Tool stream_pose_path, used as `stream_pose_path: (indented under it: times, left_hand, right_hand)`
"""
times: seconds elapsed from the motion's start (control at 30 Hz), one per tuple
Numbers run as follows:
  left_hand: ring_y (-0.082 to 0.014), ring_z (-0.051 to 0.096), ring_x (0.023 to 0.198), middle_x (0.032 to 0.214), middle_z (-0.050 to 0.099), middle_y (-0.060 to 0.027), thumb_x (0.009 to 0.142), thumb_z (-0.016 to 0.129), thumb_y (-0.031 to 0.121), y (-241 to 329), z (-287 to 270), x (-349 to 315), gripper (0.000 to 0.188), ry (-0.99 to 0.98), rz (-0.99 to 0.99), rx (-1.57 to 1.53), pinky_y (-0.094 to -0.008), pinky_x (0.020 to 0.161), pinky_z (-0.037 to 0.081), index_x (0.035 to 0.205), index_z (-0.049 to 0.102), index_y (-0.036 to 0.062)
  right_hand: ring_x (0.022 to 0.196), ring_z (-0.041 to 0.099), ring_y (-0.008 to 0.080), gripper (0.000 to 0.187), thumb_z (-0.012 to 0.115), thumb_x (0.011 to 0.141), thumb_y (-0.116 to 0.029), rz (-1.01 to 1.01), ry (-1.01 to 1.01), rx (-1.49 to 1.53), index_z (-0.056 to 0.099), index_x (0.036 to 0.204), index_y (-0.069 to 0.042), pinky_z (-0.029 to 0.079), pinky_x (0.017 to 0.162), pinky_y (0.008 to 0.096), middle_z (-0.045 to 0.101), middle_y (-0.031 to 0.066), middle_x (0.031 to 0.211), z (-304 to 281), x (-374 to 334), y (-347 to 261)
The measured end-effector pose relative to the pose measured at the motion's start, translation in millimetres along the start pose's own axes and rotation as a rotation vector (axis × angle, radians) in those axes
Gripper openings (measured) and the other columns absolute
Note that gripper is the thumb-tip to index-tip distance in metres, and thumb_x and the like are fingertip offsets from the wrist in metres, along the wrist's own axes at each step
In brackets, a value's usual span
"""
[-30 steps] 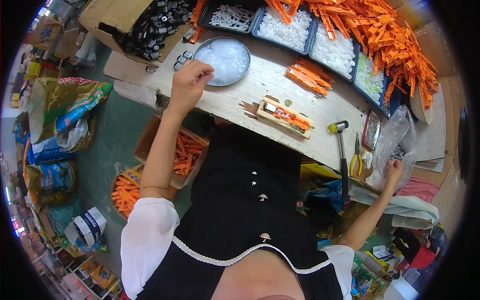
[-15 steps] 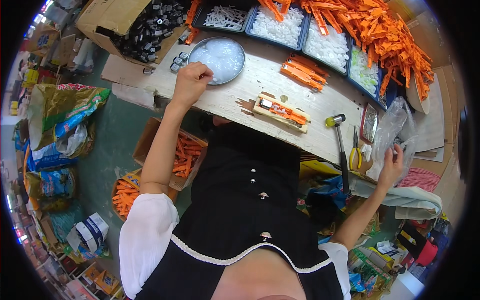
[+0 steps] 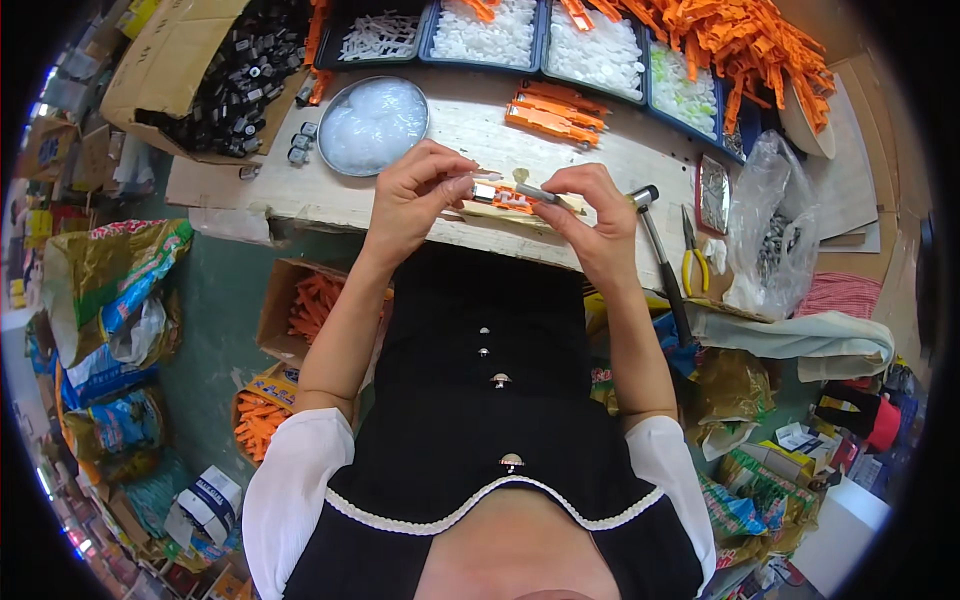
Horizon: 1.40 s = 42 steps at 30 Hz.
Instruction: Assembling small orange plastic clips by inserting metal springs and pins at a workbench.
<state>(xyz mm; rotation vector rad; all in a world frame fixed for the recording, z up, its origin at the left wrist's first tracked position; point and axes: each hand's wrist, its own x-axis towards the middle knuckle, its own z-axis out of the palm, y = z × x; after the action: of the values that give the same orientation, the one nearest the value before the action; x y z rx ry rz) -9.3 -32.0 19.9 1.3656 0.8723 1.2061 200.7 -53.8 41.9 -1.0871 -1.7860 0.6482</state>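
Observation:
An orange part assembly (image 3: 512,199) with a silver block at its left end lies on a pale wooden block (image 3: 485,211) at the table's near edge. At its left end is my left hand (image 3: 415,200), thumb and fingers pinched together; whatever they may hold is too small to name. From the right, my right hand (image 3: 597,215) pinches a slim grey metal piece (image 3: 540,194) over the assembly's right end. Behind my left hand stands a round metal dish (image 3: 424,125) of clear, jelly-like stuff, with several small grey-and-black motors (image 3: 300,148) beside it.
Trays of white plastic parts (image 3: 485,38) line the back, beside a heap of orange parts (image 3: 730,50). Several orange housings (image 3: 555,112) lie mid-table. A hammer (image 3: 660,250), yellow-handled pliers (image 3: 694,265) and a clear bag (image 3: 770,230) are at right. A carton of motors (image 3: 180,75) stands at left.
My left hand has moved right from the metal dish to the orange assembly. My right hand has come left from the clear bag, now with a grey metal piece. The view has shifted slightly.

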Motion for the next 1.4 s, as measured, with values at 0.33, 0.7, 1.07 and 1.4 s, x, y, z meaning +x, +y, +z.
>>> stream_pose_path:
  times: [0.33,0.7,1.07,1.4]
  left_hand:
    - [-0.0106,0.056,0.077,0.089,0.053,-0.0057,0.077,0.061,-0.003,0.7,10.1,2.2,0.016,-0.053,0.111,0.117,-0.02,0.063,0.051,0.093,0.063,-0.0016]
    - [-0.0109,0.056,0.073,0.086,0.055,-0.0068,0.077,0.062,-0.003,-3.4,14.3,1.6,0.015,-0.054,0.199,0.219,-0.0211,0.06,0.05,0.092,0.063,-0.0026]
    - [-0.0109,0.057,0.066,0.082,0.057,-0.0068,0.081,0.059,0.0,-3.0,14.2,3.5,0.011,-0.079,-0.175,-0.082,-0.0214,0.057,0.048,0.09,0.062,-0.0056]
    - [-0.0121,0.057,0.067,0.079,0.059,-0.0075,0.076,0.06,-0.005,0.9,28.0,1.3,0.013,-0.04,0.304,0.468,-0.0222,0.056,0.046,0.088,0.062,-0.0025]
  right_hand:
    - [0.078,0.052,0.0187,0.015,0.071,0.067,-0.007,-0.042,0.029,-0.18,0.063,0.079,-0.004,0.039,0.07,0.0292,0.059,0.0037,0.078,1.9,1.8,0.6]
    - [0.076,0.051,0.0177,0.015,0.071,0.066,-0.009,-0.069,0.014,-0.253,0.063,0.079,-0.007,0.034,0.068,0.0296,0.058,0.0014,0.076,2.5,0.9,3.0]
    - [0.074,0.049,0.0165,0.018,0.072,0.063,-0.008,-0.196,0.006,-0.389,0.062,0.078,-0.01,0.03,0.067,0.0301,0.057,-0.0003,0.075,-1.3,-5.2,3.3]
    - [0.072,0.047,0.0158,0.016,0.071,0.065,-0.012,-0.119,-0.002,-0.424,0.062,0.077,-0.009,0.028,0.068,0.0303,0.052,-0.001,0.07,-0.3,-4.1,-3.2]
